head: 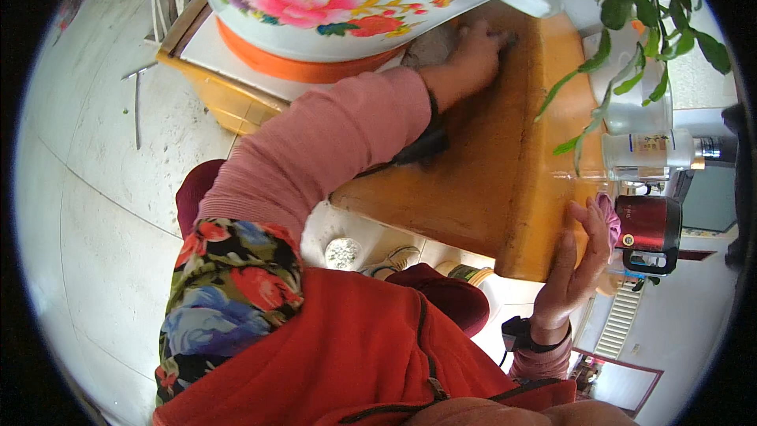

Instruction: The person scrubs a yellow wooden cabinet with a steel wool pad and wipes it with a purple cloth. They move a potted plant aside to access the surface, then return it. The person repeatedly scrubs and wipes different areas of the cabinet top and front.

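Observation:
My left hand [478, 62] is blurred. It reaches over a brown wooden surface [473, 130] beside the lower part of a large white pot [361, 0] printed with flowers. A grey rounded thing [432, 47] lies against that hand, partly hidden, and something small and dark is at the fingertips; I cannot tell whether either is gripped. On the rounded wooden edge [535, 148] rests my right hand [576, 260], its fingers apart and nothing in it. A bunched pink cloth [607, 222] touches or nearly touches its fingertips, next to a red and black handled vessel [647, 231].
An orange saucer [307, 73] sits under the pot. Green trailing plant stems [644, 47] hang at upper right, above a white bottle [647, 149]. A black object with a cord [423, 145] lies below my left forearm. On the tiled floor are a T-shaped metal rod [137, 106] and a speckled white container [343, 253].

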Action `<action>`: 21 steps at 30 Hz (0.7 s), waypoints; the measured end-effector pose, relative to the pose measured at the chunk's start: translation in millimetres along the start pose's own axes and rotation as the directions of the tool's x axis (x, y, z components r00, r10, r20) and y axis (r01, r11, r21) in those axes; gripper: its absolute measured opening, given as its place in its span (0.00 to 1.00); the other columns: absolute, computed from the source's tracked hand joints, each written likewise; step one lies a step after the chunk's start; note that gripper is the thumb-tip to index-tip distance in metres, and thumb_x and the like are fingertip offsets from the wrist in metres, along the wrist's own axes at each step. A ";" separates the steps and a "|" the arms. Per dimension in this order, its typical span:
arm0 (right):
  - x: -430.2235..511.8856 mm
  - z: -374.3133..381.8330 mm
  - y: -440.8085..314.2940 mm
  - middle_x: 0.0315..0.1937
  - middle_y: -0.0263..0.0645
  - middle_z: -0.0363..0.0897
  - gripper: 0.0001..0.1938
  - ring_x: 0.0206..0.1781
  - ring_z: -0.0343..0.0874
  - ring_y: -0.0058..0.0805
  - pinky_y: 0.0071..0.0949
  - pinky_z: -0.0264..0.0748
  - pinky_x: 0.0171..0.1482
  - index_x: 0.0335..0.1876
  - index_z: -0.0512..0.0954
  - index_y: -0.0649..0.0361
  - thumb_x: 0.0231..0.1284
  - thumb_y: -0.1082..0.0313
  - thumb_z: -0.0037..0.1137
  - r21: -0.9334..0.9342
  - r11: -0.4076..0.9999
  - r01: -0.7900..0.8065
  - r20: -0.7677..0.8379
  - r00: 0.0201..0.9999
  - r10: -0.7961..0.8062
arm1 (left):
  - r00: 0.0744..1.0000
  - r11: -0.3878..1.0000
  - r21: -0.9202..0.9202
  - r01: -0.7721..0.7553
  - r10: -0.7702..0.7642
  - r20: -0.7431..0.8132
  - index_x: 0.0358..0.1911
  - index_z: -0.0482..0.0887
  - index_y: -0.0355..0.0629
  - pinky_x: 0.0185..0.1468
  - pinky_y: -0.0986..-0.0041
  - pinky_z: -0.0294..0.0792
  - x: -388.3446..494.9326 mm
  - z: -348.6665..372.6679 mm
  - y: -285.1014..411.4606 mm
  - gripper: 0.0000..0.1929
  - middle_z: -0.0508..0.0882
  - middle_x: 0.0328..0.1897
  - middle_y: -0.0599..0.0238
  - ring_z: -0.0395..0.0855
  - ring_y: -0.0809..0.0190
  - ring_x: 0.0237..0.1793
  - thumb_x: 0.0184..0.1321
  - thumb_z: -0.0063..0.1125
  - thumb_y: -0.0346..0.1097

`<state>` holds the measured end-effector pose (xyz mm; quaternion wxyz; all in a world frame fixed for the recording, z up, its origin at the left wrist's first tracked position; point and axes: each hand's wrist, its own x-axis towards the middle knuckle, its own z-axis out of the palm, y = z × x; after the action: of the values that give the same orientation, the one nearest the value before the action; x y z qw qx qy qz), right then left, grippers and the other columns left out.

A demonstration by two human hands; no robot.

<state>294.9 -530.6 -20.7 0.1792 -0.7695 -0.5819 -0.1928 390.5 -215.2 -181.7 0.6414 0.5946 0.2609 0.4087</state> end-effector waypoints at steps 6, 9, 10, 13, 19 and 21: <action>0.0 -4.0 2.1 0.58 0.51 0.79 0.20 0.68 0.71 0.55 0.54 0.59 0.73 0.65 0.69 0.67 0.67 0.79 0.46 0.025 1.000 0.008 0.047 0.999 -0.010 | 0.987 0.992 -0.060 -0.114 0.106 -0.118 0.60 0.80 0.36 0.66 0.58 0.68 90.1 25.9 -30.3 0.21 0.81 0.58 0.39 0.77 0.38 0.58 0.70 0.56 0.43; 2.8 -5.9 3.8 0.57 0.52 0.79 0.20 0.66 0.73 0.56 0.55 0.59 0.72 0.64 0.71 0.67 0.66 0.80 0.47 0.037 0.997 0.062 0.066 0.996 -0.064 | 0.990 0.993 0.067 -0.101 0.107 -0.089 0.60 0.80 0.36 0.66 0.58 0.68 93.2 18.6 -31.8 0.22 0.82 0.58 0.39 0.78 0.39 0.58 0.70 0.56 0.43; 3.6 -5.3 4.4 0.57 0.53 0.80 0.20 0.65 0.74 0.58 0.58 0.59 0.71 0.62 0.72 0.67 0.64 0.80 0.48 0.037 0.997 0.074 0.051 0.996 -0.076 | 0.991 0.991 0.091 -0.099 0.107 -0.082 0.60 0.80 0.36 0.66 0.59 0.68 92.7 16.1 -31.6 0.22 0.82 0.58 0.39 0.78 0.39 0.58 0.70 0.56 0.44; 5.4 -5.6 5.6 0.55 0.52 0.81 0.20 0.64 0.75 0.57 0.60 0.58 0.71 0.61 0.73 0.66 0.62 0.80 0.50 0.057 0.996 0.069 0.055 0.996 -0.072 | 0.993 0.985 0.145 -0.092 0.102 -0.064 0.59 0.81 0.36 0.65 0.59 0.68 95.9 10.8 -28.7 0.22 0.82 0.58 0.40 0.78 0.40 0.57 0.70 0.57 0.44; 5.4 -5.3 9.5 0.53 0.52 0.83 0.20 0.62 0.79 0.54 0.62 0.60 0.70 0.58 0.72 0.64 0.59 0.81 0.51 0.086 0.992 0.091 0.043 0.995 -0.095 | 0.993 0.975 0.198 -0.096 0.107 -0.044 0.59 0.81 0.36 0.64 0.60 0.69 107.6 1.5 -28.9 0.22 0.83 0.57 0.41 0.79 0.42 0.57 0.70 0.57 0.45; 4.9 -5.5 10.4 0.53 0.52 0.83 0.20 0.61 0.79 0.55 0.62 0.60 0.70 0.58 0.72 0.64 0.58 0.82 0.51 0.087 0.991 0.106 0.042 0.993 -0.110 | 0.993 0.972 0.213 -0.100 0.111 -0.038 0.59 0.81 0.36 0.64 0.61 0.69 109.8 -2.6 -26.3 0.22 0.83 0.57 0.41 0.80 0.42 0.56 0.70 0.57 0.46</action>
<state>305.6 -531.9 -14.0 0.1872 -0.7329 -0.6344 -0.1594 452.2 -121.1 -191.1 0.5454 0.6620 0.2866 0.4267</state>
